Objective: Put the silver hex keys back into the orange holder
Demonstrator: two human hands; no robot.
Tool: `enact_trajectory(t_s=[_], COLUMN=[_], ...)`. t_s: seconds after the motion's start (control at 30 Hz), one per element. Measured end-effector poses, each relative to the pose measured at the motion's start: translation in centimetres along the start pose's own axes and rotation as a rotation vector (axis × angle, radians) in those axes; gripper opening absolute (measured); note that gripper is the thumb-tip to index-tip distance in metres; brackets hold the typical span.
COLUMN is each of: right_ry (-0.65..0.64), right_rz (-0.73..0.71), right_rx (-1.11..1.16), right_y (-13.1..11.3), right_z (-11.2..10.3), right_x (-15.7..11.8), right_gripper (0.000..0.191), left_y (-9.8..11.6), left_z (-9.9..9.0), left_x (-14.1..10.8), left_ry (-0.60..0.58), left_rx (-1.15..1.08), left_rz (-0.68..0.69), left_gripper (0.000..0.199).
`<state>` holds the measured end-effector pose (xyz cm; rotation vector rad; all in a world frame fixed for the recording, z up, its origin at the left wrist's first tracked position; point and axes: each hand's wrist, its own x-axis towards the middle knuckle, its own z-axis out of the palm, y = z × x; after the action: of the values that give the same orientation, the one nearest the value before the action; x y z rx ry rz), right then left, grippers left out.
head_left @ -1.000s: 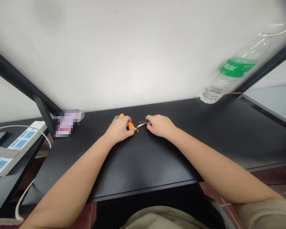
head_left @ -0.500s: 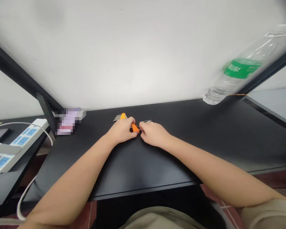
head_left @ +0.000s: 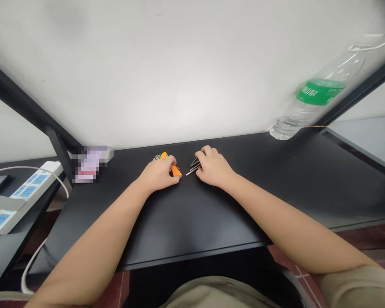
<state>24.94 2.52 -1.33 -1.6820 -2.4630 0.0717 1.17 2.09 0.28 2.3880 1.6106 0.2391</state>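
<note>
My left hand [head_left: 160,173] is closed round an orange hex key holder [head_left: 176,171]. Its far orange piece [head_left: 164,155] shows beyond my knuckles, with several thin metal rods poking out to the left. Part of the holder is hidden under my fingers. A short gap away on the right, my right hand [head_left: 212,166] has its fingers curled over several metal hex keys [head_left: 195,165]. Their ends stick out to the left between thumb and fingers, low over the black desk [head_left: 192,214]. The far ends of these keys are hidden by the hand.
A large clear bottle with a green label [head_left: 321,91] stands by the wall at the right. At the back left lies a blurred-out purple package [head_left: 90,164]. A white power strip [head_left: 25,192] with a white cable lies on the surface further left.
My hands have moved apart. The right hand has drawn away to the right with the hex keys, and its fingers are more spread. The left hand still grips the orange holder.
</note>
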Motion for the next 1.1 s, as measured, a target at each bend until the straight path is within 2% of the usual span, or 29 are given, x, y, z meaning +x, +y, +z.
enact_trajectory(t_s=[0.07, 0.2, 0.4, 0.67, 0.8, 0.93, 1.1], right_ry=[-0.008, -0.048, -0.066, -0.136, -0.155, -0.175, -0.154], right_rz=[-0.079, -0.175, -0.159, -0.232, -0.236, -0.23, -0.173], right_rx=[0.045, 0.138, 0.221, 0.145, 0.221, 0.266, 0.253], right_y=[0.7, 1.6, 1.4, 0.8, 1.5, 2.8, 3.9], right_z=[0.3, 0.8, 0.8, -0.3, -0.3, -0.5, -0.8], right_x=[0.3, 0.7, 0.3, -0.6, -0.5, 0.2, 0.9], right_gripper=[0.049, 0.043, 0.04, 0.04, 0.04, 0.024, 0.021], left_y=[-0.1, -0.3, -0.6, -1.6, -1.5, -1.3, -1.5], left_z=[0.0, 0.1, 0.1, 0.0, 0.4, 0.6, 0.7], left_x=[0.1, 0.1, 0.1, 0.3, 0.4, 0.3, 0.4], left_ry=[0.004, 0.001, -0.002, -0.027, 0.014, 0.044, 0.064], left_rx=[0.01, 0.006, -0.001, 0.009, -0.021, 0.02, 0.02], left_rz=[0.005, 0.003, 0.014, 0.136, 0.118, 0.147, 0.179], left_gripper=[0.038, 0.04, 0.042, 0.044, 0.046, 0.042, 0.039])
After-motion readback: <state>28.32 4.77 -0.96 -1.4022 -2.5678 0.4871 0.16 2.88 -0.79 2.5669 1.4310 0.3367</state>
